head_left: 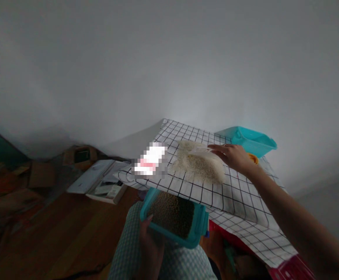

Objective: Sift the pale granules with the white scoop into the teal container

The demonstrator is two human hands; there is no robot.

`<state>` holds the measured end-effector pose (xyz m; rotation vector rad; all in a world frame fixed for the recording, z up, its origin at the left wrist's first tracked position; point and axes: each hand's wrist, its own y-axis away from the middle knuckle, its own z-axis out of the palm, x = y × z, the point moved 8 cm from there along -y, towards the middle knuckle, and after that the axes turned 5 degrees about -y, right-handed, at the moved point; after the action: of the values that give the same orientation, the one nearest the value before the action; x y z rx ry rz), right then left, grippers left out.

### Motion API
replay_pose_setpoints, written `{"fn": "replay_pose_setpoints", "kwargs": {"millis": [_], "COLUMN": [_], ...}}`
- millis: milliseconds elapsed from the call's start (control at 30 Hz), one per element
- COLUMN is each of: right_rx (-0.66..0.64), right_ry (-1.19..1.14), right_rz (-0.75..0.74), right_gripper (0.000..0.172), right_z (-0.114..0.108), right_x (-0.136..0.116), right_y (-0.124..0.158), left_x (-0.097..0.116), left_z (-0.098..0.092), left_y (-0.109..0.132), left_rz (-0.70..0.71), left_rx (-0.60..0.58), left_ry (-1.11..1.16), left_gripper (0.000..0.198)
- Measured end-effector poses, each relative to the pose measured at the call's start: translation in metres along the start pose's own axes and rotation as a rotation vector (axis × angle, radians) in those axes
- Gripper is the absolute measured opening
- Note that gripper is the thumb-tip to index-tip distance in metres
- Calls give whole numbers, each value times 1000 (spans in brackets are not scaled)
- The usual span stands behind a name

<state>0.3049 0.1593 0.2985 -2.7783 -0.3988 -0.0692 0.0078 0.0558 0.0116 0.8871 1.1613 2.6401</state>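
- Tub (199,227) gripped by your L hand (151,238), thumb near you; 1-handed tilt could spill brown grains (172,212).
- Your R hand (230,153) pinches clear plastic pc (198,151); quick sweep could scatter pale grains (202,168) just below fingertips (216,147).

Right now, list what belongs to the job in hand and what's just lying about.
In use:
left hand holding the front turquoise container of brown grains
right hand holding a clear plastic item
pale grain pile

Apparently lying about:
rear turquoise tub (untouched; role unclear)
orange item
open white box
cardboard box
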Motion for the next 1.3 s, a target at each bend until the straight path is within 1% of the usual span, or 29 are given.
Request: {"fn": "replay_pose_setpoints", "kwargs": {"millis": [67, 167, 300, 433, 567, 667, 767, 900, 967, 1033, 1167, 1233, 1300], "right_rx": [-41, -66, -36, 14, -27, -74, -60, 65, 90, 57, -53, -77, -84], "right_ry": [8, -54, -141, -127, -89, -96, -118, -92, -126, -225, -455, -519, -561], "right_rz": [-10, -15, -12, -6, -49, -89, -89, 21, 91, 155, 288, 339, 365], "right_gripper": [39, 40, 42, 42, 41, 42, 43, 43, 44, 45, 43, 43, 44], "right_z": [4, 5, -3, -11, -7, -4, -11, -29, -33, -30, -12, -3, 2], "right_x": [-5, -5, 3, 5, -12, -28, -34, -21, -13, -6, 4, 6, 4], "right_y": [-3, -3, 1, 3, 3, 8, 15, 32, 42, 53, 70, 76, 81], "left_x": [0, -1, 1, 4, 2, 1, 1, 1, 1, 0, -3, -3, -2], "left_z": [-3, -7, 2, 9, 6, 6, 7, 3, 1, -1, 2, 1, 0], "left_y": [-4, -10, -3, 6, 2, -1, -1, -3, -6, -10, -11, -9, -8], "left_rz": [15, 39, 31, 22, 15, 28, 26, 42, 68, 75, 32, 17, 43], "left_rx": [-9, -9, -44, -26, -5, -23, -50, -34, -34, -44, -99, -63, -43], "left_ry": [-41, -104, -48, -28, -20, -12, -20, -68, -70, -44, 11, 19, -6], "left_gripper": [22, 25, 33, 31, 25, 23, 23, 29, 29, 25, 23, 20, 19]}}
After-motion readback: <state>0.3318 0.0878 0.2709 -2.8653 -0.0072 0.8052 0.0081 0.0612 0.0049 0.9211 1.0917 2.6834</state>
